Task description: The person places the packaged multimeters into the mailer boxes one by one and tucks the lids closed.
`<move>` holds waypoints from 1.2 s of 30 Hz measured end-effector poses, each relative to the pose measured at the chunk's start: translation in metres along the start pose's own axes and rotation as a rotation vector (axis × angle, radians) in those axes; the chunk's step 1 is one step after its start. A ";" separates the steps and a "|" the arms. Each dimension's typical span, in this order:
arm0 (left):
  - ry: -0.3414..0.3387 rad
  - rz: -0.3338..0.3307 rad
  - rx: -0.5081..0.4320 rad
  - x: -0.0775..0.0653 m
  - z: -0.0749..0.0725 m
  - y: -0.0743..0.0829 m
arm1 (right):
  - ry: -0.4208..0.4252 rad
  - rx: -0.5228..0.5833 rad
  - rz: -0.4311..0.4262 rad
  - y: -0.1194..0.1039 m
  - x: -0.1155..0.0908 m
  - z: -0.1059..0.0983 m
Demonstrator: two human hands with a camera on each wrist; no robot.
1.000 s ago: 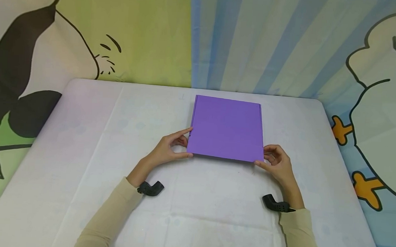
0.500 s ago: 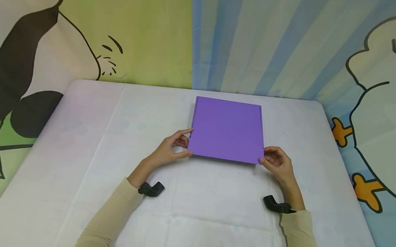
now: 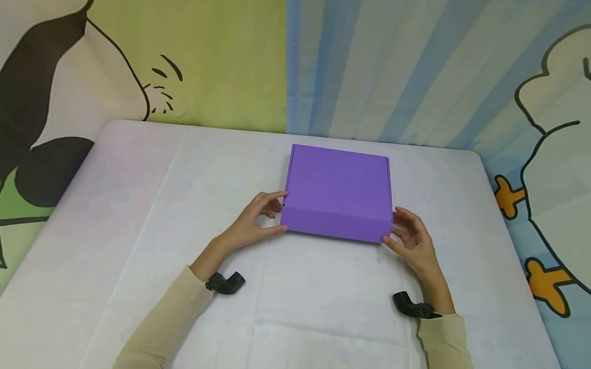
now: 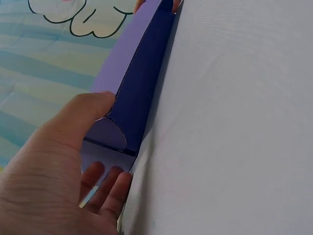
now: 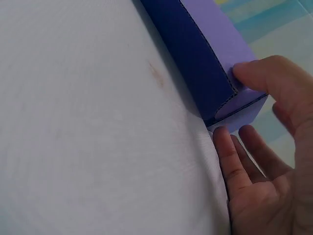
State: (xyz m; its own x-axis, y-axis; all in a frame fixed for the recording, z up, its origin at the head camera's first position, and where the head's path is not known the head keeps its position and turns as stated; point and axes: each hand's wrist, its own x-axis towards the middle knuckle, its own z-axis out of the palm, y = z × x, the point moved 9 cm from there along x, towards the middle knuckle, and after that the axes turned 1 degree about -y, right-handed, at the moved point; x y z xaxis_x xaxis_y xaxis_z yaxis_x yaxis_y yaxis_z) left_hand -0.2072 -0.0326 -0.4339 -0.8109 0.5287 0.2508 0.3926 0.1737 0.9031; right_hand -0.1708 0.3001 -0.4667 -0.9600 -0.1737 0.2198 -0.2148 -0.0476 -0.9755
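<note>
A flat purple cardboard box (image 3: pixel 341 178) lies on the white-covered table. Along its near side the lid's front flap (image 3: pixel 336 224) slopes down from a crease. My left hand (image 3: pixel 247 221) grips the near left corner, its thumb on the flap's edge and its fingers by the side wall. At the near right corner, my right hand (image 3: pixel 417 246) holds the box likewise, thumb on the flap. Both wrist views show the flap's corrugated edge standing off a shaded purple front wall (image 4: pixel 142 78). Whatever is inside the box is hidden.
White cloth covers the table (image 3: pixel 226 164). Behind it hangs a printed curtain (image 3: pixel 207 51) with cartoon figures and blue stripes. Black wrist-worn devices (image 3: pixel 226 282) sit on both wrists, beside beige sleeves (image 3: pixel 168 323).
The front flap, level with the lid before, now bends downward along a crease. My right hand's fingers have shifted slightly up along the box's side. The left hand has barely moved.
</note>
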 end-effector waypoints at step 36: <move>0.052 0.036 0.001 0.011 0.008 0.000 | 0.163 -0.262 -0.112 -0.028 0.008 0.021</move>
State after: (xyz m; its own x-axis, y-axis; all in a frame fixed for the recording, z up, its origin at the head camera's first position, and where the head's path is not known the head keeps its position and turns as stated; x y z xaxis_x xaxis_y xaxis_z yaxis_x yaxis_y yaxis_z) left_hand -0.2127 -0.0203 -0.4339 -0.8177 0.4907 0.3010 0.4224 0.1563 0.8928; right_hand -0.1685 0.2794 -0.4376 -0.9394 -0.0205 0.3421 -0.3391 0.2008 -0.9191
